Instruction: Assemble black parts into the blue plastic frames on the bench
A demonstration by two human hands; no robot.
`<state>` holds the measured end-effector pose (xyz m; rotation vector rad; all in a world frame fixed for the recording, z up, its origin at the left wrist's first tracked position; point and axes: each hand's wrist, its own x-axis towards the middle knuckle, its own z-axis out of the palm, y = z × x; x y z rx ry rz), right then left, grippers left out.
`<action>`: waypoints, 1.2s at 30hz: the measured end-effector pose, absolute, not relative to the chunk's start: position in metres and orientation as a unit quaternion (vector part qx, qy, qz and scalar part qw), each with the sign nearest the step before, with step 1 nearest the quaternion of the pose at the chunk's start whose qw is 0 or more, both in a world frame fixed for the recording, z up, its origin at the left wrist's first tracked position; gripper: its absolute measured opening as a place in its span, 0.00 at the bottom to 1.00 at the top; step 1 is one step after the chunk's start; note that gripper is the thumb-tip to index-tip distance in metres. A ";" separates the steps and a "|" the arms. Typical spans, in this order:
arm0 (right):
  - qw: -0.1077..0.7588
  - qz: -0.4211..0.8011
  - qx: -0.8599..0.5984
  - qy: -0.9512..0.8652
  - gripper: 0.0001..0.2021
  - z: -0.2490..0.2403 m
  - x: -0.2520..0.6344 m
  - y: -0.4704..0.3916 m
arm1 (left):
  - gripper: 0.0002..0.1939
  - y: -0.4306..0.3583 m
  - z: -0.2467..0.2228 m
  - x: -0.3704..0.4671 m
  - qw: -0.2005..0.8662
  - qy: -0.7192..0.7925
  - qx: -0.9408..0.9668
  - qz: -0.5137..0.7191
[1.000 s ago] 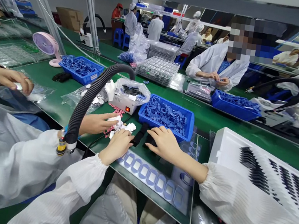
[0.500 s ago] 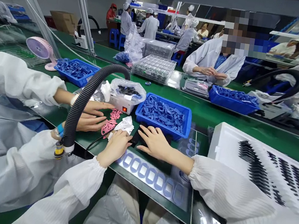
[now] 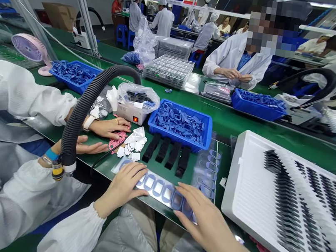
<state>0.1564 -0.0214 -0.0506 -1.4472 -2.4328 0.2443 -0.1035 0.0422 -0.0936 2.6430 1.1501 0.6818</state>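
A clear strip with a row of blue oval frames [image 3: 158, 187] lies along the front edge of the green table. My left hand [image 3: 126, 182] rests over its left part, fingers apart. Over the strip's right end is my right hand [image 3: 198, 210], its fingers spread and thumb apart. Behind the strip stand several black stacks [image 3: 173, 155] side by side. White paper pieces [image 3: 135, 143] are heaped to their left. A blue tray [image 3: 206, 142] full of blue frames sits behind the stacks.
A white foam tray [image 3: 238, 183] with rows of black parts is at the right. A black hose [image 3: 75, 124] arches on the left. Beside it, another person's hands [image 3: 111, 128] are at pink pieces [image 3: 113, 145]. A bag-topped box [image 3: 130, 112] stands behind.
Both my hands have moved from the black stacks toward the front edge, onto the strip, uncovering the stacks. The neighbour's hands have parted slightly. The view has shifted.
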 end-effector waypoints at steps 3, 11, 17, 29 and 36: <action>0.177 0.051 -0.527 -0.830 0.24 -0.079 0.146 -0.028 | 0.36 0.046 -0.097 -0.101 0.088 0.369 0.902 0.205; 0.210 0.004 -0.541 -0.814 0.23 -0.111 0.123 -0.028 | 0.37 0.052 -0.098 -0.096 0.105 0.317 0.926 0.175; 0.236 0.024 -0.548 -0.802 0.23 -0.115 0.124 -0.029 | 0.37 0.049 -0.097 -0.095 0.114 0.337 0.918 0.176; 0.216 0.008 -0.545 -0.810 0.21 -0.111 0.125 -0.037 | 0.37 0.039 -0.101 -0.094 0.073 0.332 0.925 0.171; 0.187 0.021 -0.560 -0.807 0.30 -0.098 0.130 -0.040 | 0.39 0.040 -0.087 -0.085 0.037 0.299 0.943 0.139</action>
